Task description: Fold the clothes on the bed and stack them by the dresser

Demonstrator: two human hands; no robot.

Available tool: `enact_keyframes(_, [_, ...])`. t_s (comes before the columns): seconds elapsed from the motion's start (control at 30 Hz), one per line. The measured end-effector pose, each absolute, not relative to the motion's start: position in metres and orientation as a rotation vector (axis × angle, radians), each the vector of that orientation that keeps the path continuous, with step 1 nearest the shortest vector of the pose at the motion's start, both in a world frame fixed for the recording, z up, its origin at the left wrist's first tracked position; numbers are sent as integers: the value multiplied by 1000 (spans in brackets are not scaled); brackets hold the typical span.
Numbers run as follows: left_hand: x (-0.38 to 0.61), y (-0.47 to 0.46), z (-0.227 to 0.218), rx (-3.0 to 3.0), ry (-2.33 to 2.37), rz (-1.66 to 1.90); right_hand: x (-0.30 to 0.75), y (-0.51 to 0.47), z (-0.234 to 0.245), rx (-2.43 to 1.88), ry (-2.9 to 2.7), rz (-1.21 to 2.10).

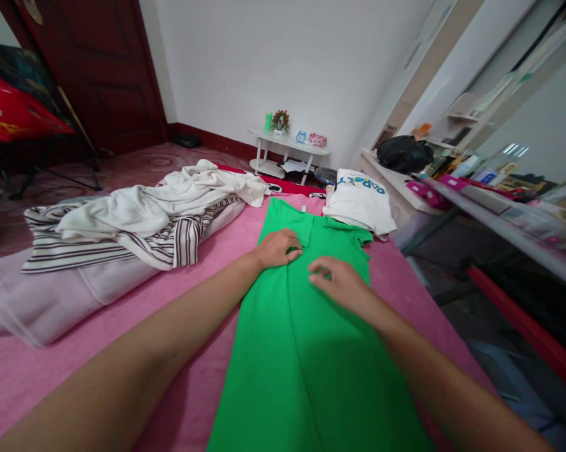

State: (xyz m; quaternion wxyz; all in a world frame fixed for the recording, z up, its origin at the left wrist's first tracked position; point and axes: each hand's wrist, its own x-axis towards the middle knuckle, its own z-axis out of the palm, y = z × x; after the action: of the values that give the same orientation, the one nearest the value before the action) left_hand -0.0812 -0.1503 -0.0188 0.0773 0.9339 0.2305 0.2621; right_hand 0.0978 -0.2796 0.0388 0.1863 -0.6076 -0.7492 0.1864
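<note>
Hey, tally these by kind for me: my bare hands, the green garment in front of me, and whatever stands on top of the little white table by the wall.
Hands (left hand, right hand): 2
Green garment: 1
Green cylinder: 1
Potted plant: 1
Blue item: 1
Pink-patterned item: 1
Total: 7

Soft, moderate indoor light; broad shadow darkens the near half of the green garment [306, 314], white glints [515, 150] at right. Right hand [338, 279] slightly blurred. Wide-angle distortion at edges: door [95, 69] leaning, lower right corner murky.
</note>
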Motion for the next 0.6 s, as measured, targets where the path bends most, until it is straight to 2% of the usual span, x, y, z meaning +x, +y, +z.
enact_keyframes(0.07, [-82, -151, -19, 2784, 678, 751, 63, -319, 51, -1492, -2321, 850])
enact_keyframes(0.1, [-82, -153, -20, 2774, 670, 741, 50, -338, 56, -1432, -2415, 879])
enact_keyframes(0.23, [-91, -173, -23, 2680, 693, 800, 24, -390, 59, -1297, -2670, 792])
enact_keyframes(0.37, [-112, -200, -23, 2533, 747, 852, 6, -413, 31, -1062, -2939, 599])
enact_keyframes(0.47, [-128, -211, -20, 2472, 754, 851, -14, -426, 4, -1083, -2884, 452])
enact_keyframes(0.6, [-137, -212, -18, 2445, 752, 846, -34, -437, -24, -1046, -2800, 513])
